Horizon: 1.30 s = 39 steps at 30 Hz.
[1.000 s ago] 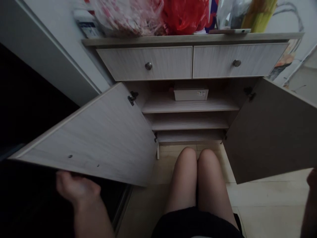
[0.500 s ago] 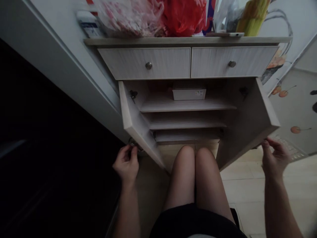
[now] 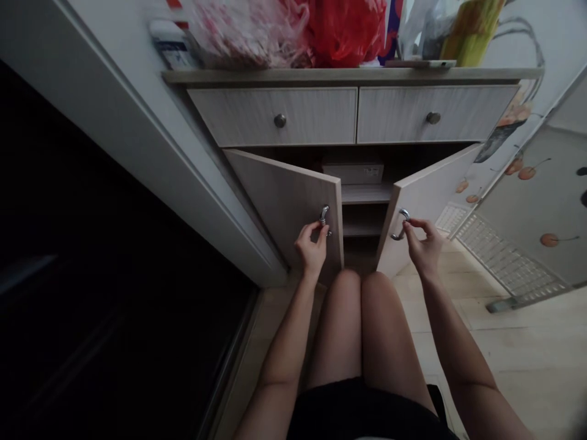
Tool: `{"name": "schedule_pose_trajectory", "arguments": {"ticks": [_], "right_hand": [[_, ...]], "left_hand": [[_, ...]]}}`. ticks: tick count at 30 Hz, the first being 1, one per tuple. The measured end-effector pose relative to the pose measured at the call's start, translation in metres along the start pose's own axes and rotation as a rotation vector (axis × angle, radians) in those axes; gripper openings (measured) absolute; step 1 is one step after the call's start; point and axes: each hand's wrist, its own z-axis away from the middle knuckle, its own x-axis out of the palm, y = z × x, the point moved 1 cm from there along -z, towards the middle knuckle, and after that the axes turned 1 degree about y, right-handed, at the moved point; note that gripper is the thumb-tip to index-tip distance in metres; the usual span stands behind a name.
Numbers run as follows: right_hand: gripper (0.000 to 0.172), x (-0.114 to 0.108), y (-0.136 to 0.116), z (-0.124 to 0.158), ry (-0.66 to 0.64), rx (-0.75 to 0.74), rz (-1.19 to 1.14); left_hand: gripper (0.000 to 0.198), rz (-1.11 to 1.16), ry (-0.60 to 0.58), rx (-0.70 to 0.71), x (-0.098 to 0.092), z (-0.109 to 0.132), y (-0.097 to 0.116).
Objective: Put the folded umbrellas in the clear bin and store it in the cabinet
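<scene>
A pale wood cabinet (image 3: 353, 74) stands in front of my knees. My left hand (image 3: 312, 245) pinches the metal handle (image 3: 324, 216) of the left door (image 3: 287, 205). My right hand (image 3: 424, 244) pinches the curved metal handle (image 3: 402, 222) of the right door (image 3: 428, 195). Both doors stand partly ajar, with a narrow gap between them. Through the gap I see shelves and a white box (image 3: 353, 172) on the top shelf.
Two shut drawers (image 3: 353, 115) with round knobs sit above the doors. Red and pink plastic bags (image 3: 298, 30) crowd the cabinet top. A dark doorway (image 3: 92, 275) lies to the left. A cherry-patterned panel (image 3: 527, 208) leans at the right on the tiled floor.
Both doors have swung inward from wide open to nearly shut. My hands moved from the door edges to the metal handles and closed on them.
</scene>
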Motion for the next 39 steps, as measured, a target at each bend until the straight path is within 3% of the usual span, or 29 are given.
{"name": "schedule_pose_trajectory", "arguments": {"ticks": [7, 16, 27, 39], "right_hand": [[0.041, 0.062, -0.007, -0.022, -0.065, 0.02, 0.039], [0.035, 0.112, -0.004, -0.042, -0.1, 0.023, 0.167], [0.038, 0.151, 0.004, -0.063, -0.129, 0.015, 0.284], [0.039, 0.174, 0.013, -0.079, -0.146, 0.009, 0.324]], "left_hand": [[0.015, 0.022, -0.079, -0.045, 0.046, -0.019, -0.009], [0.006, -0.029, -0.163, -0.107, 0.088, -0.045, -0.021], [0.005, -0.086, -0.207, -0.134, 0.119, -0.064, -0.031], [0.005, -0.117, -0.257, -0.15, 0.14, -0.08, -0.045]]}}
